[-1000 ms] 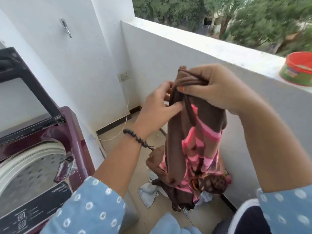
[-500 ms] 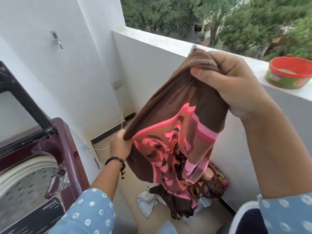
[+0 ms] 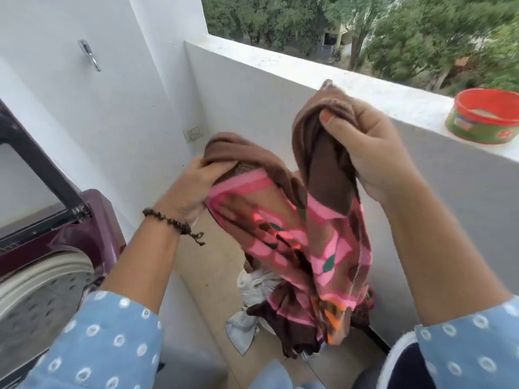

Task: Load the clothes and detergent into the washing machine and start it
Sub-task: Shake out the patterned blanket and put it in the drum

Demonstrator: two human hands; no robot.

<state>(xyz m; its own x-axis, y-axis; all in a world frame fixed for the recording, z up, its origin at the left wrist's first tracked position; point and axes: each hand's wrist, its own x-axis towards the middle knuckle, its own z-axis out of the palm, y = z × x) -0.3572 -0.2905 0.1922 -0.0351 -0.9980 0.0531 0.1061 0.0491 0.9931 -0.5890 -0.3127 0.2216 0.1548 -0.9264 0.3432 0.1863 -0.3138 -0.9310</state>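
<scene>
Brown-pink patterned cloth (image 3: 295, 226) (limp, bunched)

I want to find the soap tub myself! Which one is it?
Look along the white balcony wall to its flat top ledge on the right. A round tub sits there alone, near the picture's edge. It is red inside with a green label, unlike the brown-and-pink cloth.

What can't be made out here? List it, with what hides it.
Head view:
- Washing machine drum: cut off by the left edge, its contents unseen.
- Clothes pile on the floor: mostly hidden behind the towel gripped by left hand and right hand.
- Red tub label: blurred.
</scene>
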